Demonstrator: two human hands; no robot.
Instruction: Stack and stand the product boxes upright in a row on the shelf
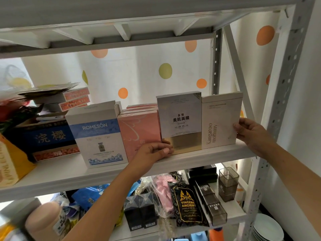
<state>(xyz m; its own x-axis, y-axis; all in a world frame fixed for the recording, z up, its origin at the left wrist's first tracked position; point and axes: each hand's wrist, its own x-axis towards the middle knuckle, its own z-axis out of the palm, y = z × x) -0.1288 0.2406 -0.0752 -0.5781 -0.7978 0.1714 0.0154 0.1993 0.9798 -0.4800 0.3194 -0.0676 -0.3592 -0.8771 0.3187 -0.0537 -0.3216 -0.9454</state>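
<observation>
Cardboard boxes [180,119] upright on shelf [66,173]; hands [154,151] [250,131] on rightmost pair

shelf [69,173], left→right: ROMESÔN box [97,136] | box pack [137,129] | mask box [180,119] | Kangaroo box [218,119]

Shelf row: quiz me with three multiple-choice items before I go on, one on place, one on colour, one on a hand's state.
1. Kangaroo box stands at the row's: A left end B middle C right end.
2. Romeson box band is: A blue B green C red.
3. Right hand is: A hanging idle B gripping the Kangaroo box C pointing up.
C: no box stands to its right. A: a blue band lies behind the name. B: fingers curl round its right edge.
</observation>
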